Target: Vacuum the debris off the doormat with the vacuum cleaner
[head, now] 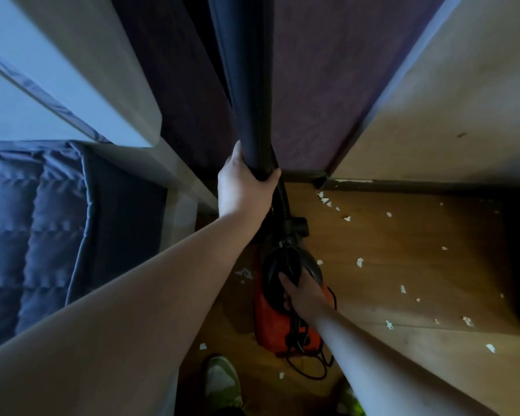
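A red and black vacuum cleaner [278, 322] stands on the wooden floor near my feet. My right hand [302, 295] grips the black handle on top of its body. My left hand [246, 183] grips the lower end of the thick black tube [243, 79], which rises upright past the camera. A black hose runs from the tube down to the vacuum body. White bits of debris [359, 262] lie scattered over the floor to the right. No doormat is in view.
A bed with a blue quilt [33, 223] and its white frame [111, 85] stand on the left. A purple wall panel [327, 85] and a beige wall [451, 115] meet at the corner ahead. The vacuum's cord [309, 367] lies looped by my shoe [222, 382].
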`<state>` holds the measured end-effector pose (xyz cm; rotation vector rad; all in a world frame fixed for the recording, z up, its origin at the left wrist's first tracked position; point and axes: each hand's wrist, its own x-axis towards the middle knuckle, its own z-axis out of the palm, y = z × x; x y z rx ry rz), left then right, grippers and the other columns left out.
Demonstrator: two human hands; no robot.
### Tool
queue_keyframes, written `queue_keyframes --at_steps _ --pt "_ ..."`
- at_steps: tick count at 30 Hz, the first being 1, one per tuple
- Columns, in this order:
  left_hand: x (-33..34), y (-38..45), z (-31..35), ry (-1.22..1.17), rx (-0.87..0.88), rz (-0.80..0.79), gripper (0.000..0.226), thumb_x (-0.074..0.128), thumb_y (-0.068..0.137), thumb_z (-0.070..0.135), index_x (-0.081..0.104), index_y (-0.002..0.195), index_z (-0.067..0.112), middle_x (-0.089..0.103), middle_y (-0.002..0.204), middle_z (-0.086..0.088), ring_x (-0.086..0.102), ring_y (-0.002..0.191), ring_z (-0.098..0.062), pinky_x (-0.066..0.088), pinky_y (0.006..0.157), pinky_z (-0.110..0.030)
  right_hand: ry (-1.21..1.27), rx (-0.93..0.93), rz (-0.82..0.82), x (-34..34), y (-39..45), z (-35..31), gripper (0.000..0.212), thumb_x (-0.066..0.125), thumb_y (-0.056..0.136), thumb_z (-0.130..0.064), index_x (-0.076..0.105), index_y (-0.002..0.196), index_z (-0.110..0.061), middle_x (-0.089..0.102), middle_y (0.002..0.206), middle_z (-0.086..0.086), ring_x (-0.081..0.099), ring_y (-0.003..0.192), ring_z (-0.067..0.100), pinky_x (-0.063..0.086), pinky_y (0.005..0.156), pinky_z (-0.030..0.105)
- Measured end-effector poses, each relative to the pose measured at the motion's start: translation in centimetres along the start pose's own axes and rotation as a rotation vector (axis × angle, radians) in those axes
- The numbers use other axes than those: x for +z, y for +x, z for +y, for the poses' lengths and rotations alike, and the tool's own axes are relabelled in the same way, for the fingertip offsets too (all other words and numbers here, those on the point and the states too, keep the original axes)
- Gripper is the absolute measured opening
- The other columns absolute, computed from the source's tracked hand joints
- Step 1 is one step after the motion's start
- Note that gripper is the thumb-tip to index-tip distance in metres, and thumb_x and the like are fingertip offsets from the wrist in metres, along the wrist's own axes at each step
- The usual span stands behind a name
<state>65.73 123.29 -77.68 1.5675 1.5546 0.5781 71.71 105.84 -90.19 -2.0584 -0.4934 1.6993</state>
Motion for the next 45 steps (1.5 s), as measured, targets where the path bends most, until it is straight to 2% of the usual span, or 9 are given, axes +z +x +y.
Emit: queue_keyframes --at_steps 8,13,19,25,32,37,39,41,45 --pt "0.4 1.9 -0.1 -0.01 0.011 0.017 0.047 0.079 0.081 0.026 0.054 0.121 0.023 0.063 0.109 0.008 0.06 0.099 -0.007 0.051 0.081 -0.016 -0.009 -0.038 0.047 -0.2 3.2 -3.0 0.038 0.049 0.1 -0.035 0.045 0.132 -0.014 0.061 0.084 0.0 0.059 0.065 0.011 0.042 0.05 0.017" --pt "0.0 2.6 0.0 0.024 -0.003 -0.005 0.052 0.08 0.081 0.03 0.051 0.123 0.022 0.061 0.109 0.008 0.058 0.096 -0.006 0.045 0.076 -0.014 -0.177 0.004 0.052 -0.2 4.1 -4.7 0.058 0.047 0.099 -0.046 0.036 0.144 -0.011 0.061 0.123 0.012 0.062 0.096 0.023 0.042 0.056 0.026" --pt "-1.0 1.2 -1.0 0.209 -0.048 -0.1 0.061 0.075 0.085 0.03 0.04 0.134 0.02 0.052 0.13 -0.003 0.052 0.11 -0.012 0.041 0.084 -0.022 -0.324 0.045 0.055 -1.3 3.5 -3.6 0.078 0.064 0.087 -0.051 0.033 0.148 -0.014 0.051 0.142 0.01 0.051 0.127 0.031 0.046 0.093 0.035" --pt "-1.9 -5.4 -4.0 0.273 -0.187 -0.252 0.059 0.058 0.097 0.026 0.03 0.148 0.027 0.045 0.142 -0.004 0.051 0.112 -0.014 0.042 0.078 -0.023 -0.348 0.0 0.084 -2.6 1.4 -2.4 0.063 0.073 0.08 -0.043 0.053 0.133 -0.014 0.064 0.123 0.004 0.063 0.111 0.028 0.053 0.09 0.04" --pt "-5.1 -9.1 -4.5 0.378 -0.221 -0.378 0.053 0.053 0.098 0.033 0.033 0.147 0.032 0.049 0.138 -0.003 0.061 0.093 -0.014 0.058 0.07 -0.03 -0.347 -0.038 0.064 -4.1 -3.6 -5.5 0.036 0.054 0.095 -0.035 0.057 0.124 -0.014 0.064 0.093 0.002 0.064 0.08 0.022 0.055 0.074 0.037" --pt "-8.5 -12.1 -2.6 0.498 -0.241 -0.524 0.054 0.049 0.1 0.037 0.03 0.15 0.031 0.048 0.142 -0.002 0.064 0.087 -0.016 0.059 0.068 -0.032 -0.32 -0.073 0.072 -5.1 -9.4 -7.4 0.023 0.048 0.1 -0.03 0.058 0.085 -0.016 0.053 0.07 0.002 0.049 0.065 0.02 0.042 0.064 0.038" --pt "-10.4 -13.7 -1.0 0.543 -0.217 -0.573 0.054 0.046 0.101 0.038 0.03 0.151 0.031 0.047 0.144 -0.002 0.065 0.088 -0.016 0.056 0.066 -0.029 -0.349 -0.069 0.05 -5.3 -11.8 -8.4 0.031 0.047 0.1 -0.036 0.06 0.114 -0.011 0.062 0.094 0.007 0.051 0.077 0.02 0.043 0.07 0.037" --pt "-12.1 -16.0 0.9 0.563 -0.217 -0.589 0.053 0.045 0.101 0.04 0.03 0.151 0.031 0.048 0.144 -0.002 0.066 0.093 -0.021 0.055 0.065 -0.029 -0.419 -0.044 -0.008 -5.2 -14.6 -9.8 0.054 0.044 0.099 -0.045 0.039 0.145 -0.016 0.06 0.122 0.009 0.057 0.091 0.023 0.047 0.077 0.038" --pt "-16.6 -20.2 5.3 0.718 -0.071 -0.629 0.058 0.041 0.101 0.046 0.021 0.154 0.032 0.044 0.148 -0.002 0.059 0.118 -0.023 0.054 0.09 -0.038 -0.607 -0.092 -0.067 -4.9 -21.3 -12.4 0.06 0.038 0.099 -0.051 0.029 0.151 -0.024 0.054 0.137 0.008 0.064 0.104 0.025 0.053 0.093 0.047"
